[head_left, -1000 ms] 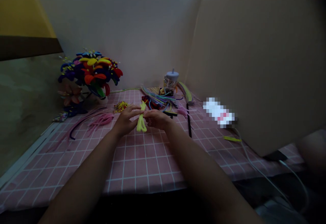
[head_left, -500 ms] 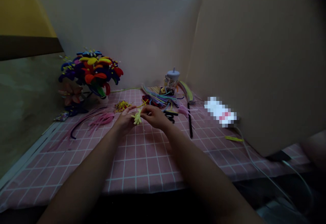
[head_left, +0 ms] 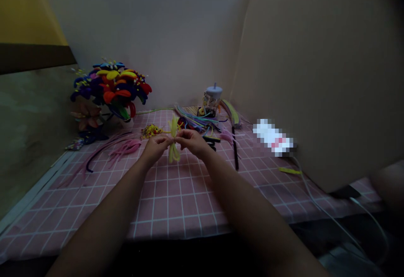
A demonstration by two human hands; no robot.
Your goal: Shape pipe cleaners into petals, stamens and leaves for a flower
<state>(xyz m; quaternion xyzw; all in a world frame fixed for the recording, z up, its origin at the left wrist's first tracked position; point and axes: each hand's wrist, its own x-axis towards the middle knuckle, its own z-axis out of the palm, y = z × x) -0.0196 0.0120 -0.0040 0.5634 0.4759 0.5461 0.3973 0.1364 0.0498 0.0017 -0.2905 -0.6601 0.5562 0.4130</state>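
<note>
A person's left hand [head_left: 155, 149] and right hand [head_left: 191, 141] meet above a table covered in a pink grid-patterned cloth [head_left: 176, 201], pinching a bundle of pale yellow pipe cleaners [head_left: 173, 140] at its narrowed middle. The fingers of both hands are closed, their tips and thumbs gripping the bundle from either side, while its looped ends fan out above and below. The bundle sits over the middle of the table, nearer the far edge than the near edge.

Toward the far left corner stands a bouquet of pipe-cleaner flowers [head_left: 110, 90] in red, orange, yellow and purple. Pink pipe cleaners [head_left: 126, 146] and a curved dark pipe cleaner [head_left: 94, 159] lie in front of it, with a small heap of yellow beads [head_left: 150, 131] just left of the hands. Along the far edge, a mixed bunch of coloured pipe cleaners [head_left: 197, 119] lies beside a lidded cup [head_left: 213, 100]. A black rod [head_left: 235, 153] lies toward the right, near a dark-handled pair of scissors [head_left: 210, 142]. Further right are a pixelated white object [head_left: 273, 138], a yellow strip [head_left: 289, 170] and a white cable [head_left: 325, 214], beside a beige panel [head_left: 315, 79].
</note>
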